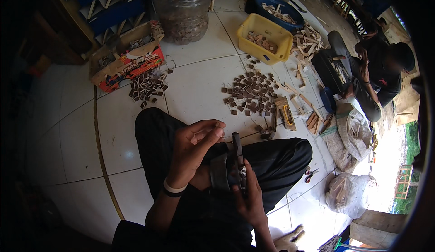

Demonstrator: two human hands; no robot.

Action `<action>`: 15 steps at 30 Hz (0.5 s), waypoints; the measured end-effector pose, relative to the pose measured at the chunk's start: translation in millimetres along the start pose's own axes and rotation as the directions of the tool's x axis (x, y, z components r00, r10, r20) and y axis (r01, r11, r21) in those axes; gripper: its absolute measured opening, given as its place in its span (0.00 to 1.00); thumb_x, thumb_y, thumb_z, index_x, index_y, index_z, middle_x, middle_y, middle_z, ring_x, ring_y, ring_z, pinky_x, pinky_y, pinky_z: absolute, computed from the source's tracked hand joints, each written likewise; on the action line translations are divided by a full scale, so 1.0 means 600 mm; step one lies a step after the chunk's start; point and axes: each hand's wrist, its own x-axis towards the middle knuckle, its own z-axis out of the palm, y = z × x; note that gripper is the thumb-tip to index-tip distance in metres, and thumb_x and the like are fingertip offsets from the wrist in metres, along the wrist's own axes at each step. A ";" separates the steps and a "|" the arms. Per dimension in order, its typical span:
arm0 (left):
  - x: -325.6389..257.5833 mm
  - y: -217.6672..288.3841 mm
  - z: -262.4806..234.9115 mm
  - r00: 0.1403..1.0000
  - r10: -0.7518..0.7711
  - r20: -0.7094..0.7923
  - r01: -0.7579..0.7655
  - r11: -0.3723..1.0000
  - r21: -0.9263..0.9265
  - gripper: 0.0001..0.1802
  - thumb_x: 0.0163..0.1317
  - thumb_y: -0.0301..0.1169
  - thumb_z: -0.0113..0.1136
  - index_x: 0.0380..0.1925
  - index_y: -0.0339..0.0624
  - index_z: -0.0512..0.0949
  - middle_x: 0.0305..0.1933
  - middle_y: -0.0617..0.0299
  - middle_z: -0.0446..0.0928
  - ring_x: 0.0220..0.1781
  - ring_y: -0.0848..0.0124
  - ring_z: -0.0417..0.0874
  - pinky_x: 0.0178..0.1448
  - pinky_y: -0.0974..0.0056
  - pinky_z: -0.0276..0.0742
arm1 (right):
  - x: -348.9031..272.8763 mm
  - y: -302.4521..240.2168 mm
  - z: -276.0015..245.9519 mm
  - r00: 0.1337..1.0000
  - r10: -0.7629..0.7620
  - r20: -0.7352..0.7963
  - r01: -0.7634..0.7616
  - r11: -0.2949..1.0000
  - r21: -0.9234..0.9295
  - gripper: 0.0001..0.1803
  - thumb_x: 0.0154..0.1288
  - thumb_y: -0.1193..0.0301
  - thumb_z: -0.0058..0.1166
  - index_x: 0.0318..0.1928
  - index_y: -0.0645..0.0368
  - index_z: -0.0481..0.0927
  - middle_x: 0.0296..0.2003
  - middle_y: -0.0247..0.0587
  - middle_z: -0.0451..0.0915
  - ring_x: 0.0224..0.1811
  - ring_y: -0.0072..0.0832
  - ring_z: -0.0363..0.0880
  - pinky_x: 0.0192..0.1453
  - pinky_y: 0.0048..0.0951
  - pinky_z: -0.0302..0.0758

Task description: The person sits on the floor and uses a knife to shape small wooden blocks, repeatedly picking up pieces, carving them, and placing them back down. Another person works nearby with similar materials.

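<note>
Above my lap, my left hand [195, 143] is raised with thumb and fingertips pinched together. Whether a small piece sits in the pinch is too small to tell. My right hand [248, 196] is closed round the lower part of a long dark bar-shaped piece [237, 147], which points up and away from me. Just left of that bar a dark round container [219, 172] rests at my lap; pale bits show between it and my right fingers. Past my knees lies a heap of small dark brown square tiles [253, 89], with a smaller tile pile [147, 88] farther left.
A printed cardboard box [131, 64], a large clear plastic jar [183, 14], a yellow tub [267, 37] and a blue basin [283, 9] stand beyond. Wooden strips [306, 100], scissors [311, 175] and sacks [344, 134] lie rightward. Another person [385, 71] sits at far right.
</note>
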 end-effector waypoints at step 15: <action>0.005 0.006 -0.011 1.000 0.001 0.024 -0.001 1.000 0.009 0.20 0.76 0.34 0.67 0.56 0.26 0.82 0.49 0.58 0.87 0.51 0.75 0.86 0.60 0.65 0.85 | 0.008 -0.015 -0.004 1.000 -0.007 0.025 0.009 0.996 -0.090 0.41 0.69 0.85 0.54 0.81 0.68 0.56 0.64 0.61 0.76 0.66 0.49 0.79 0.71 0.41 0.72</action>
